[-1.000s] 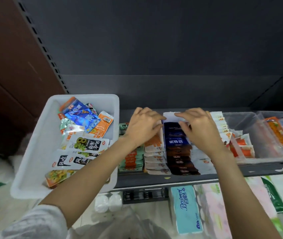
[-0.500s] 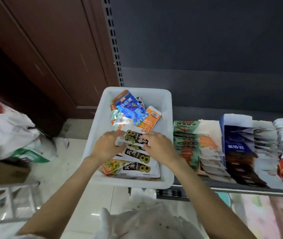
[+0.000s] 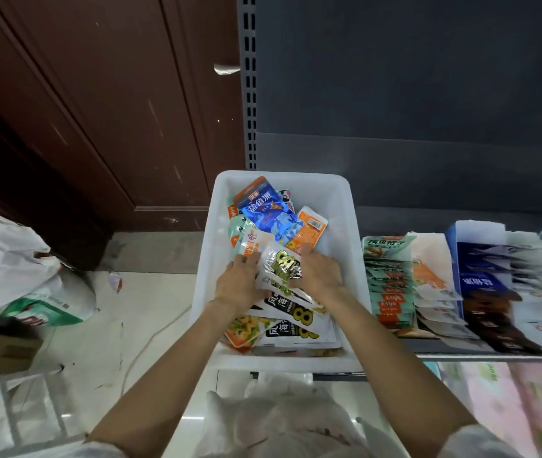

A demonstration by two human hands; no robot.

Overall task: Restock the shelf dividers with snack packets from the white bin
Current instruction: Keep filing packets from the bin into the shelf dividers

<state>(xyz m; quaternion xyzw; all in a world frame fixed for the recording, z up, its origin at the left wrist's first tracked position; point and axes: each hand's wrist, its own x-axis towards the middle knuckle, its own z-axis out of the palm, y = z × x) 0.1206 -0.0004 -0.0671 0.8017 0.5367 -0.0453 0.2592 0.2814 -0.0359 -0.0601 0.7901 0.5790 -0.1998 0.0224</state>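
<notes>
White bin (image 3: 345, 206) now holds both hands, come over from the shelf rows: left hand (image 3: 236, 284) and right hand (image 3: 321, 272) pinch a packet (image 3: 279, 269), starting the next restock.

Packets (image 3: 276, 223) in bin (image 3: 345, 206) — shelf rows (image 3: 428, 282) right, seemingly adjoining.

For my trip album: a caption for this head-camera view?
Both hands, left hand and right hand, hold a snack packet in the white bin.

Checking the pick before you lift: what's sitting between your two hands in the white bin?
In the head view, a white packet with green olives lies between the left hand and right hand, both touching its edges inside the white bin.
</notes>
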